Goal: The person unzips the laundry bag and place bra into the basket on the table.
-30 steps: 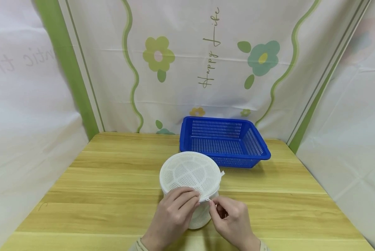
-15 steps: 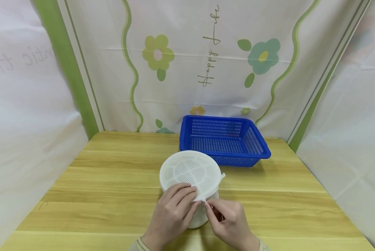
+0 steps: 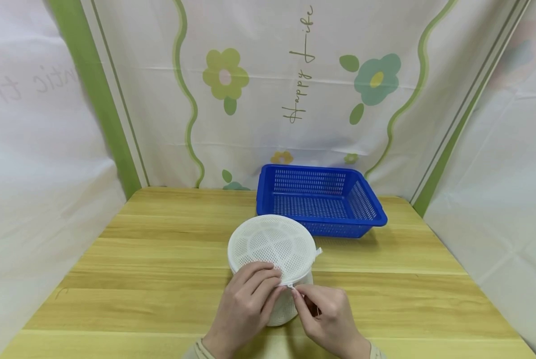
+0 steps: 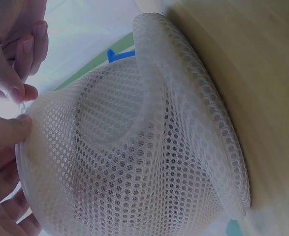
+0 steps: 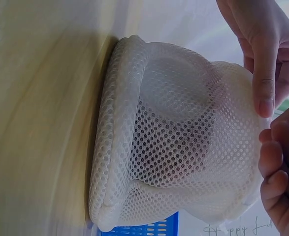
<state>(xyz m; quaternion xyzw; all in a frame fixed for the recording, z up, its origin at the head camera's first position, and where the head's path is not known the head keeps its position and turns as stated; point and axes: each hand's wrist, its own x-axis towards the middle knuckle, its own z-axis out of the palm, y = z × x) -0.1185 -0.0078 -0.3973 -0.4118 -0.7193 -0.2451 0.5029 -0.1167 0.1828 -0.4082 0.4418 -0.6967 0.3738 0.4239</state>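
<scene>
A person's bare hands meet at the rim of a white mesh bag, standing upright on a wooden table on the near side of a blue plastic basket, toward the basket's left end. The left hand grips the rim nearest the person, its fingers laid over the flat round lid and its thumb against the side below. The right hand, farther from the basket than the lid is, pinches a small white pull at the rim between thumb and forefinger, its other fingers curled in. The two hands sit just beside each other. A short white tab juts from the rim on the side nearer the basket, beyond the right hand. In the wrist views, the bag's soft side creases above a thick padded base that rests on the wood. Seen from above, the lid overlaps the basket's near corner; whether bag and basket touch cannot be told. Pale sleeves cover the wrists. Behind the basket hangs a white cloth printed with flowers, wavy green lines and the words "Happy Life," lettered sideways.
</scene>
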